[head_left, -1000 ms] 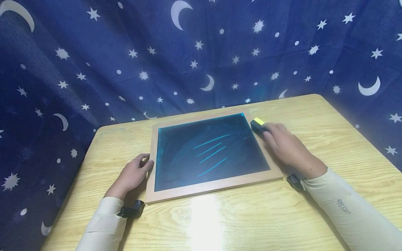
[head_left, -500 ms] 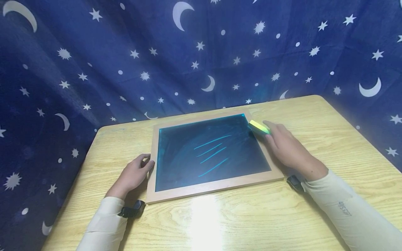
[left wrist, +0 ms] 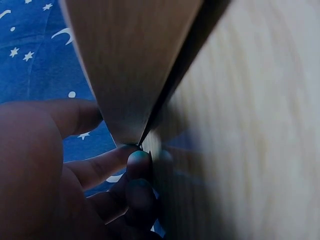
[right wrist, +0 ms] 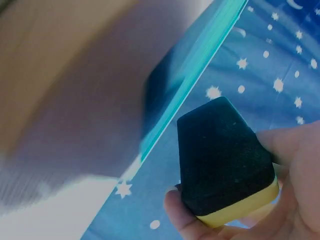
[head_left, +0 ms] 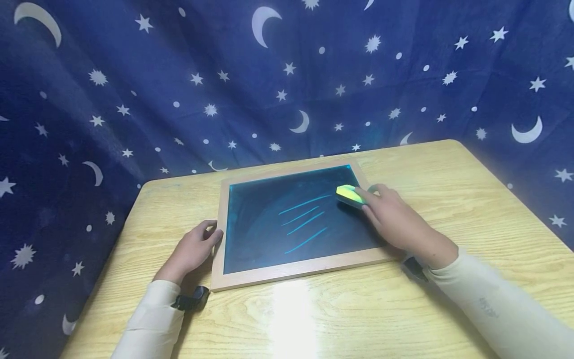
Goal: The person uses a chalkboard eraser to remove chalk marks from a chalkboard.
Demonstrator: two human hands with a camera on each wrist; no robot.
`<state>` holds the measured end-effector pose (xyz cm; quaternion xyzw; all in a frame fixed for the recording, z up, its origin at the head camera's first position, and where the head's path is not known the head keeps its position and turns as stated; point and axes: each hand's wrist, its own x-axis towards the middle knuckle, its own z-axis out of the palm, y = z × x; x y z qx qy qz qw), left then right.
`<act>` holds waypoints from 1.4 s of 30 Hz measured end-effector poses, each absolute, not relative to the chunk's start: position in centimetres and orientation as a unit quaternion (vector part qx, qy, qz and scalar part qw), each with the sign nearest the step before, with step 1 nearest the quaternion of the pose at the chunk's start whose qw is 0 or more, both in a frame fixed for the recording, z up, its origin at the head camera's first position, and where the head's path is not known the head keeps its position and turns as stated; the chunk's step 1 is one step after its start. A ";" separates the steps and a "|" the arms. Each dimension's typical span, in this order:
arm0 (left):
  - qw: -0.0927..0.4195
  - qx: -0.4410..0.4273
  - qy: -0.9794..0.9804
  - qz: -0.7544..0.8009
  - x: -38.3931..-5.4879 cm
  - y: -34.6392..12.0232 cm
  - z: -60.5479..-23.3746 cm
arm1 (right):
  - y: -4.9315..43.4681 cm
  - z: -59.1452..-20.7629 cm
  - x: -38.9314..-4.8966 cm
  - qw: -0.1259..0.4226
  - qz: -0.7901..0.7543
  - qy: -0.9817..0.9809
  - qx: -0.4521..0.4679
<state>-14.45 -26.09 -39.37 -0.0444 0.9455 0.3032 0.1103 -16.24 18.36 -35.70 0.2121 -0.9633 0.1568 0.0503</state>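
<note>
A wood-framed chalkboard (head_left: 264, 239) with several blue chalk strokes (head_left: 305, 223) lies on the table. In the head view, my left hand (head_left: 190, 249) holds its left edge. The left wrist view shows the thumb against one side of the wooden frame (left wrist: 132, 55) and fingertips at the other. My right hand (head_left: 396, 219) grips a chalkboard eraser (head_left: 350, 193), yellow-backed with a black felt face, over the board's right part near the ends of the upper strokes. In the right wrist view the eraser's felt (right wrist: 222, 155) shows between thumb and fingers, apart from the board.
The light wood table (head_left: 251, 324) carries the board, and its far edge meets a dark blue curtain (head_left: 233, 60) with moons and stars. Dark devices are strapped to both wrists, the left wrist device (head_left: 193, 299) lying near the board's front left corner.
The right hand has brought the eraser from beside the board's right frame leftward over its surface, turning the yellow back into view. The left hand stays at the left edge.
</note>
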 end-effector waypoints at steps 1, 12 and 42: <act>0.110 -0.044 0.945 0.303 -14.5 -26.1 -39.4 | 18.0 -35.7 -16.1 0.052 0.154 -0.962 0.218; 0.105 -0.041 0.949 0.296 -14.6 -26.4 -39.5 | 15.4 -36.1 -13.8 0.090 0.136 -0.944 0.287; 0.118 -0.046 0.949 0.290 -14.7 -25.9 -39.4 | 15.8 -37.9 -13.3 0.082 0.109 -0.945 0.297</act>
